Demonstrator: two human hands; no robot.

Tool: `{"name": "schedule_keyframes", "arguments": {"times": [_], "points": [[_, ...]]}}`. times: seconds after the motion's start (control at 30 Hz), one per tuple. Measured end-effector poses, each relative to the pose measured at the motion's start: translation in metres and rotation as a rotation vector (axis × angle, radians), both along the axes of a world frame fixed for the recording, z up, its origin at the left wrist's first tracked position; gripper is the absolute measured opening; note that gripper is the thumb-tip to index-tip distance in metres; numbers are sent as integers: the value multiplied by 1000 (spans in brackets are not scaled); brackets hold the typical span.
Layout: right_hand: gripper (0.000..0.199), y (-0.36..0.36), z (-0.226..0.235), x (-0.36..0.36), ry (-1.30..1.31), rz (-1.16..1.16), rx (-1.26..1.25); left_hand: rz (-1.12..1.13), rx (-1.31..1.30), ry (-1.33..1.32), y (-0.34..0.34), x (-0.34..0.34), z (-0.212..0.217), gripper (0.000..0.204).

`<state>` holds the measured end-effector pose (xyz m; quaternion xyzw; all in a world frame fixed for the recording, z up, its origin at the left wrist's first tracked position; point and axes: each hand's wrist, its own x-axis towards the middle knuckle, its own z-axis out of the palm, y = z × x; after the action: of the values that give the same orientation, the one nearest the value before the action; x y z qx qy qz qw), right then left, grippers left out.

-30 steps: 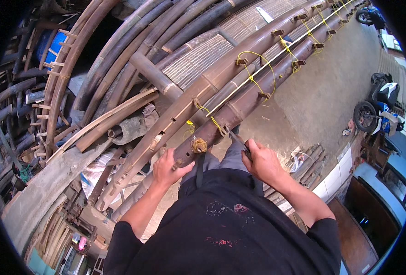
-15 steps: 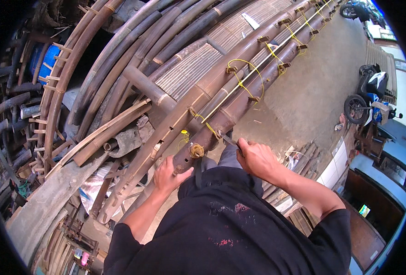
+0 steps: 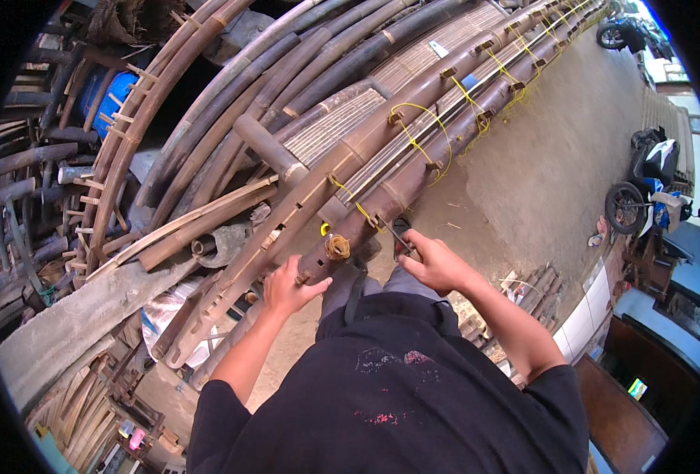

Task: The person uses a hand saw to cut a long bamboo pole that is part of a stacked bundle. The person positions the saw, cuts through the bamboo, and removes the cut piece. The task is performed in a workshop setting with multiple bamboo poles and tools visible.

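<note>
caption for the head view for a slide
Left hand steadies a bamboo pole bound with yellow cord; right hand grips a dark tool.

Our black short-sleeved shirt [image 3: 397, 395] with a faded red and grey print on the front (partly creased), bare forearms, grey trousers [image 3: 350, 288], our two bare hands
</note>
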<state>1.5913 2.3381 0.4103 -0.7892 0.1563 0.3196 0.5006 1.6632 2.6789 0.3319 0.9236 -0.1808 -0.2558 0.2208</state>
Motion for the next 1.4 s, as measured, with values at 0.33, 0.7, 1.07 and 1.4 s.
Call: {"name": "schedule_keyframes", "arguments": {"times": [0.33, 0.7, 1.07, 1.4], "points": [[35, -24, 23, -12, -259, 3, -241, 13, 42, -1, -3, -4, 8, 88], [30, -10, 4, -47, -263, -146, -197, 65, 136, 124, -11, -2, 21, 100], [23, 8, -32, -39, -380, -175, -304, 79, 129, 130, -13, -1, 26, 97], [25, 24, -3, -19, -259, 11, -545, 45, 101, 72, -6, -3, 9, 90]]}}
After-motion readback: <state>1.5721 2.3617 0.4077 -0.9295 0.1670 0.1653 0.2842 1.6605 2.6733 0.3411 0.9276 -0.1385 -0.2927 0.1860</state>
